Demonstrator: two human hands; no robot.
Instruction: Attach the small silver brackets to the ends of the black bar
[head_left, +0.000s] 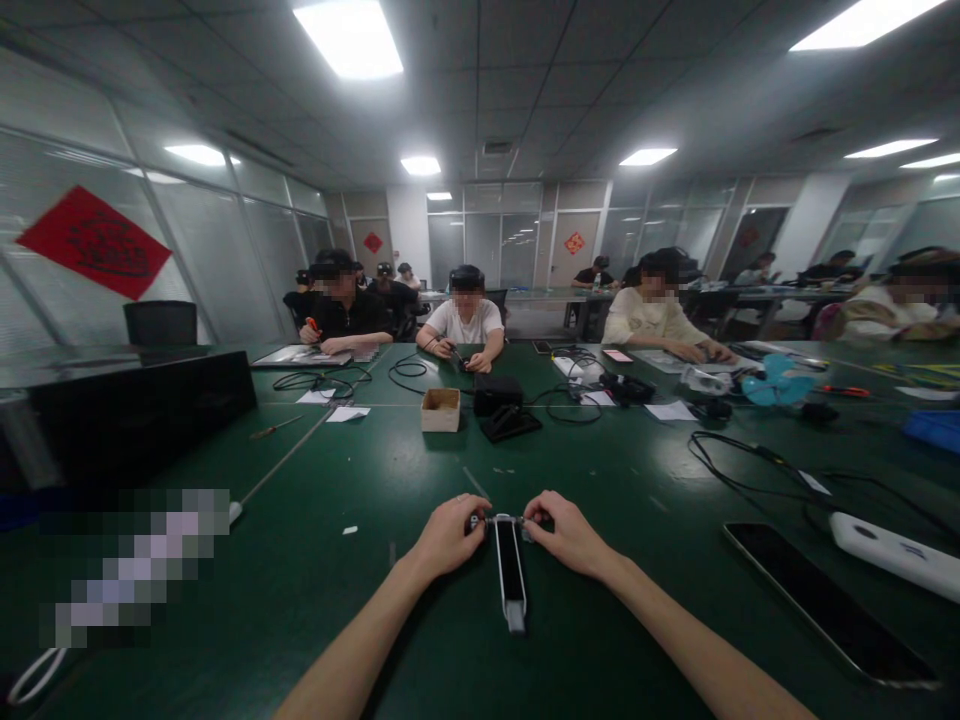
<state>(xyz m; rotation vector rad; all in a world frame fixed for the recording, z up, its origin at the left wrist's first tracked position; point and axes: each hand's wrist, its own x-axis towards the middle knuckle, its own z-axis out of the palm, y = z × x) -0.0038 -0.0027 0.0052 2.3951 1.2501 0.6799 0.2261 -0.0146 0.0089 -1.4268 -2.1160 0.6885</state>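
My left hand (450, 535) and my right hand (566, 533) sit close together on the green table mat (315, 560), their fingers pinching opposite ends of a thin metal crosspiece (504, 520). The crosspiece lies across the top of a long, narrow device (511, 570) with a white frame and a black centre strip. The device points toward me and rests on the mat. Its small dark end parts are mostly hidden by my fingertips.
A black phone or tablet (825, 600) and a white power strip (892, 555) lie to the right, with black cables (750, 470) beyond. Ahead stand a cardboard box (440, 410) and a black box (497, 395). Several co-workers (465, 320) sit along the table's far side.
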